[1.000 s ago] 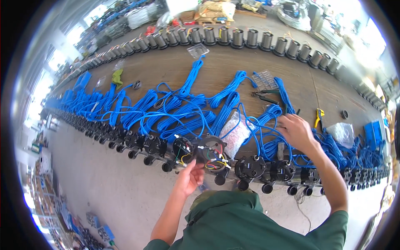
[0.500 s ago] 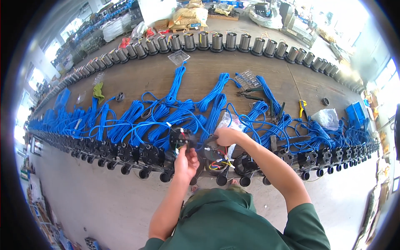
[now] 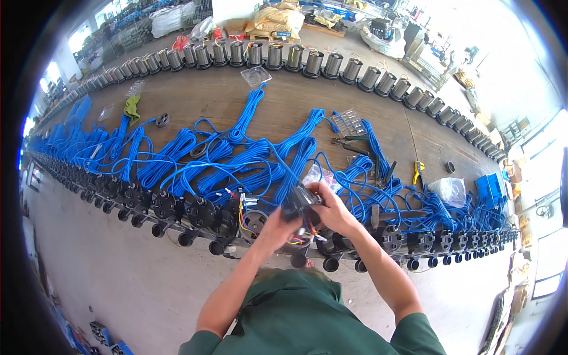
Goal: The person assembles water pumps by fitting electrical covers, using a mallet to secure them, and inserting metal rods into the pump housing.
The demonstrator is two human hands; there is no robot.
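Both of my hands hold a round black motor cover [image 3: 297, 202] between them, tilted above the row at the table's near edge. My left hand [image 3: 279, 229] grips its lower left side; my right hand [image 3: 332, 210] is closed on its right side. A blue cable runs up from the cover. Red, orange and white wires [image 3: 305, 235] show below it, over a motor housing partly hidden by my hands. Just left stands an uncovered motor housing [image 3: 255, 221], with a bunch of coloured wires [image 3: 244, 204] sticking up from it.
Coiled blue cables [image 3: 236, 168] crowd the table [image 3: 195, 100]. Black-capped motors [image 3: 202, 212] line the near edge and steel motor bodies [image 3: 274, 57] the far edge. Pliers [image 3: 352, 144], a yellow-handled tool [image 3: 418, 171], a hammer [image 3: 393, 216] and a blue bin [image 3: 490, 188] lie to the right.
My left hand has let go of the black cover on the left and moved right to the other one. That cover is now lifted and tilted between both hands. The view has turned slightly.
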